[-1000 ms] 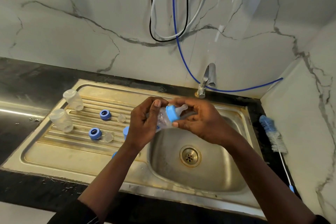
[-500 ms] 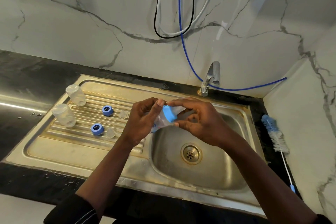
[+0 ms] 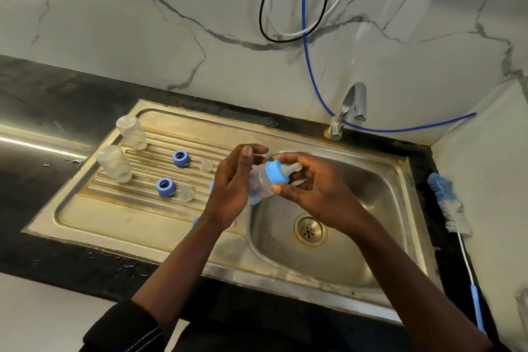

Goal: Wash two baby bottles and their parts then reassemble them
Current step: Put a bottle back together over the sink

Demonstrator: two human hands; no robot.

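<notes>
Bottle (image 3: pixel 258 184) in left hand (image 3: pixel 231 188) grip, right hand (image 3: pixel 317 194) pinching blue collar (image 3: pixel 276 172), rings (image 3: pixel 181 158), empty bottles (image 3: pixel 131 132) on drainboard (image 3: pixel 114 208)

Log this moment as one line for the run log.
left hand: holds bottle body | right hand: pinches blue collar | position: above sink | drainboard: two clear containers, two blue rings

No legible text, brand, number or sign anywhere in view. Faint blue print (image 3: pixel 252 193) on clear baby bottle (image 3: pixel 259 180), on body just below blue collar (image 3: pixel 277 172): too blurred to read.
</notes>
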